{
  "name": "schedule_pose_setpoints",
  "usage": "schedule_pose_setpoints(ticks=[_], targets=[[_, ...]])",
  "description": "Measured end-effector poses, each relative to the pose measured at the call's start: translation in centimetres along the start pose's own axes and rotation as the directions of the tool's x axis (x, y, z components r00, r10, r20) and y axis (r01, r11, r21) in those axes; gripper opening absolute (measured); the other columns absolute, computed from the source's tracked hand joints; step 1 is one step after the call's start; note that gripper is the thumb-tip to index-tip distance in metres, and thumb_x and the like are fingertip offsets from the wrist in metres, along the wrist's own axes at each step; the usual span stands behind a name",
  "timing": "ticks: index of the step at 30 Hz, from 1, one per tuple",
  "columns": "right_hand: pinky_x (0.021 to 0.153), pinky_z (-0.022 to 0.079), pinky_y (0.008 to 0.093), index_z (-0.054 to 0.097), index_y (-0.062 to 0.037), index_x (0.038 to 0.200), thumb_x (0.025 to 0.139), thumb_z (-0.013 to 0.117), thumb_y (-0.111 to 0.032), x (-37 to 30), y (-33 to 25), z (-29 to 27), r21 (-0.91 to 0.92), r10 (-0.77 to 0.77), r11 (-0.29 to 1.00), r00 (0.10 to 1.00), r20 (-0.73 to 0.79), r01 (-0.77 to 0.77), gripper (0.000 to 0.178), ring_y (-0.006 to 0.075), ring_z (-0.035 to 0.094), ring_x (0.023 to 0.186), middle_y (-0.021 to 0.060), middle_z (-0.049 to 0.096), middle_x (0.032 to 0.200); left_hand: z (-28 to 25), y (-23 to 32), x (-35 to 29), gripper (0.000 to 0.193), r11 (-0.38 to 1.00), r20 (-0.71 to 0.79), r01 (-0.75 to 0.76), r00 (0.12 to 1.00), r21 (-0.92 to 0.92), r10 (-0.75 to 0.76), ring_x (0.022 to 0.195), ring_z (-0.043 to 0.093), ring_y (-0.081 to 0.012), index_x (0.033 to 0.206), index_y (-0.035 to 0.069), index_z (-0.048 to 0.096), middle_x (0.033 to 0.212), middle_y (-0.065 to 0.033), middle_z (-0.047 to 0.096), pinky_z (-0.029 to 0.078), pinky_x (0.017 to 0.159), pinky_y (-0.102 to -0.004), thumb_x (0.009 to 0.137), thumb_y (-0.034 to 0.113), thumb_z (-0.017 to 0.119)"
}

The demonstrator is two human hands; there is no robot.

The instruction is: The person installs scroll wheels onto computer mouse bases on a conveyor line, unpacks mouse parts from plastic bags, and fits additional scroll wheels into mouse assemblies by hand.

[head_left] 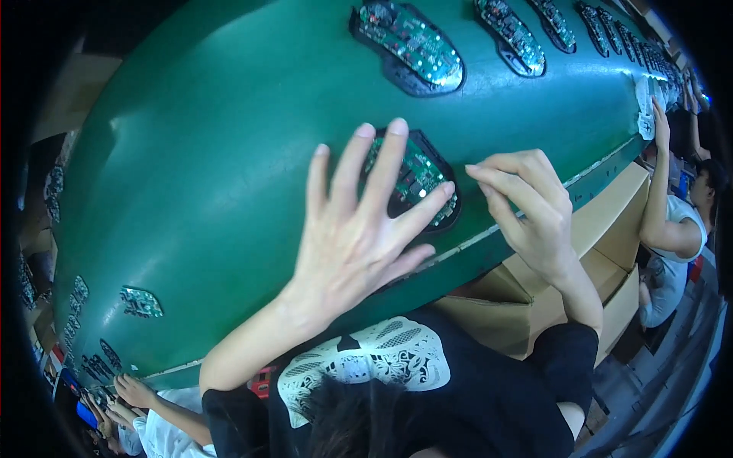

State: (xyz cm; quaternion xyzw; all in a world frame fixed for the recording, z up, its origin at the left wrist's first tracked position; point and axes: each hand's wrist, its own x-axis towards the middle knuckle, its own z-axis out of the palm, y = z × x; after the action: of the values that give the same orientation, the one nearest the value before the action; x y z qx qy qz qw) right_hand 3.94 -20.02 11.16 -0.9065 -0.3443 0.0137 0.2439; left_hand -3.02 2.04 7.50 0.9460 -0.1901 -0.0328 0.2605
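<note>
The left hand [347,237] lies palm down over a green circuit board [418,172] set in a curved black casing, on the green tabletop [237,191] near its front edge. Its fingers are spread wide: the middle finger reaches across the board's left part to the far rim of the casing, the index fingertip rests at the board's right end, and the ring and little fingers extend past the left side. The thumb points to the right, below the casing.

The right hand [534,202] is raised just to the right of that casing, apart from it. Its fingers are bent and drawn in toward the thumb, in a pinch-like pose; I cannot tell whether the tips meet or grip something small.

Beyond the hands, a larger-looking board in a black casing [412,46] lies at the top, and a row of similar cased boards [519,38] runs off to the upper right. At the left, a small loose circuit board [141,301] lies on the tabletop. An open cardboard box [489,324] stands below the right hand, beside the table edge. Co-workers sit at the right [672,229] and lower left [179,416].
</note>
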Motion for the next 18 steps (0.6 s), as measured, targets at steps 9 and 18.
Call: schedule_pose_setpoints(ticks=[9,18], targets=[[0.065,0.051,0.0322,0.073,-0.0031,0.102,0.078,0.071,0.01,-3.5,-1.2,-5.9,-0.153,0.079,0.982,0.974,-0.212,-0.113,0.027,0.024,0.063,0.081,0.0096,0.068,0.097,-6.3,-7.1,-1.3,0.059,0.956,-0.183,0.165,0.976,0.244,-0.121,0.139,0.03,-0.0467,0.124,0.033,0.067,0.156,-0.0204,0.031,0.03,0.111,-0.0592,0.067,0.034,0.083],[0.081,0.055,0.0384,0.071,-0.0071,0.106,0.084,0.07,-0.003,-15.6,-3.3,-17.0,-0.438,0.183,0.605,0.651,-0.736,-0.665,0.022,0.0292,0.067,0.097,0.0107,0.067,0.104,-10.6,-10.4,0.3,0.076,0.958,-0.079,0.123,0.991,0.26,-0.106,0.143,0.029,-0.039,0.146,0.022,0.05,0.156,-0.0216,0.032,0.024,0.117,-0.0503,0.076,0.014,0.079]])
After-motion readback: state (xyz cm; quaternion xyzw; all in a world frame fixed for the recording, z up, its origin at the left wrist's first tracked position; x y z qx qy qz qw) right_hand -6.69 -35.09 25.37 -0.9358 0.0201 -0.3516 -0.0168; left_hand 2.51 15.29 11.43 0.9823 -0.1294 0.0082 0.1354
